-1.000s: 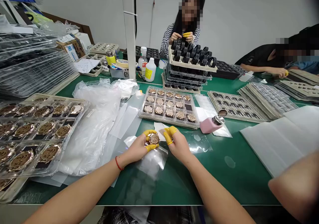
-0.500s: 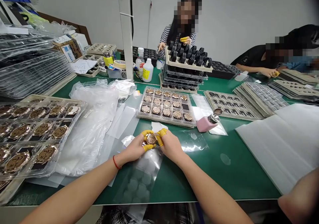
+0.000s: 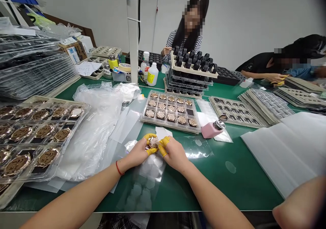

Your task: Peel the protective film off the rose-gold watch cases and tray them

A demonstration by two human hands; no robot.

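A round rose-gold watch case [image 3: 153,142] is gripped between the yellow-covered thumb and finger of my left hand [image 3: 140,151]. Just to its right, my right hand [image 3: 174,152] has its yellow-covered fingertips pinched together at the case's edge; whatever they hold is too small to make out. Beneath both hands lies a clear plastic sheet with round films [image 3: 142,191]. Beyond them is a clear tray [image 3: 169,124] of similar cases, with one pocket in it showing dark. A larger tray of cases [image 3: 73,127] stands at the left.
A pink pump bottle [image 3: 211,129] stands right of the middle tray. Plastic bags [image 3: 99,120] lie left of my hands, white foam sheets [image 3: 287,151] at the right. Behind are stacked trays of black parts [image 3: 188,83], a white bottle [image 3: 152,74], a post [image 3: 132,45] and two people.
The face of the held case now looks paler and my right fingertips have shifted slightly at its edge. The view has moved a little. Across the table, the co-workers' hands have moved.
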